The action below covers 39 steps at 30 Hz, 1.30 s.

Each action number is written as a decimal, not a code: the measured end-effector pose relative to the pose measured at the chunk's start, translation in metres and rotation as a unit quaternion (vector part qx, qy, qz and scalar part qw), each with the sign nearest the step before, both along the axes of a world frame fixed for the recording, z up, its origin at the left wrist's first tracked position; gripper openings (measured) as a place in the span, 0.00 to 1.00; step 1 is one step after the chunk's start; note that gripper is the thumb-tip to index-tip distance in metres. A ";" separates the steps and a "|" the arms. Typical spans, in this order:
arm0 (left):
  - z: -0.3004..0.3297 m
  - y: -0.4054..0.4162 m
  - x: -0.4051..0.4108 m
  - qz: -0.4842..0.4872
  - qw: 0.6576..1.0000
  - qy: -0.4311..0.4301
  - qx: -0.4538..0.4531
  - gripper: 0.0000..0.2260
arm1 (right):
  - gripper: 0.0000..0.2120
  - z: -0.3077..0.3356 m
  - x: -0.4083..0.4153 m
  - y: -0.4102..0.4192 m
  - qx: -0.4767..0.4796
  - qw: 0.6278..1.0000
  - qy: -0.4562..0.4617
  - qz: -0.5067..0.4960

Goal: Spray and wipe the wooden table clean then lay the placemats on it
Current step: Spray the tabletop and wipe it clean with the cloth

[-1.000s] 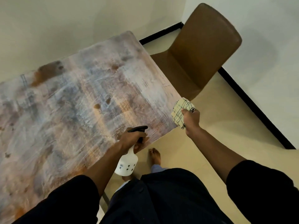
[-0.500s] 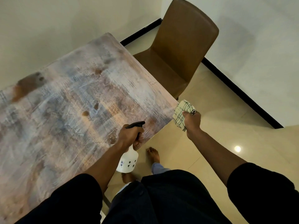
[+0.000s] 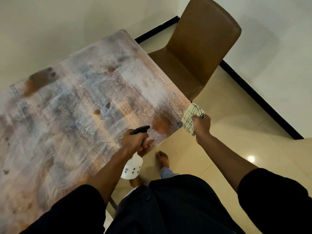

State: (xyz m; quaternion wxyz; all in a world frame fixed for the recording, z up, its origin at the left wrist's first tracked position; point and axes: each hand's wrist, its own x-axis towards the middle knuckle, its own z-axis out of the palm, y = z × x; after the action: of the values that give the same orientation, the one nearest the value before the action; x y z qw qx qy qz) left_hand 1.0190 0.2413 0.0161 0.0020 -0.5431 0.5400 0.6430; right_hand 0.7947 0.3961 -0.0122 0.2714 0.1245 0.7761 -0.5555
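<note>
The tabletop [image 3: 81, 115] runs up-left from both hands: the left hand [image 3: 133, 141] grips the sprayer [image 3: 132, 168] at its lower edge, and the right hand [image 3: 201, 124] clutches the cloth [image 3: 190, 115] at its right corner.

A brown chair [image 3: 199, 53] stands ahead of me, its seat tucked partly out of sight. Beneath me is a glossy beige tile floor [image 3: 228, 119] with a bright light spot [image 3: 251, 158]. A black skirting [image 3: 260, 97] runs along the pale walls [image 3: 278, 48].
</note>
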 end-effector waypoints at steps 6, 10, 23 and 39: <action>0.006 -0.004 0.039 -0.006 0.999 0.038 0.035 0.16 | 0.14 0.000 0.014 -0.018 0.009 0.999 0.001 0.032; 0.007 -0.001 0.067 0.027 0.999 0.020 0.008 0.17 | 0.16 0.001 0.026 -0.035 0.010 0.998 -0.014 0.056; -0.010 -0.001 0.138 0.020 0.998 -0.060 -0.005 0.11 | 0.18 -0.004 0.053 -0.076 0.073 0.980 0.055 0.179; -0.009 0.003 0.141 0.020 0.998 -0.059 0.031 0.09 | 0.34 -0.052 0.036 -0.066 0.340 0.668 0.285 0.598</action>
State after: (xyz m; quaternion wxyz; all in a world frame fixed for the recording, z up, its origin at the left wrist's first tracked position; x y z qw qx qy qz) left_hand 1.1603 0.2441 0.0070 0.0375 -0.5904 0.5075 0.6265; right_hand 0.8311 0.3297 -0.0638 0.2495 -0.4467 0.8590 0.0198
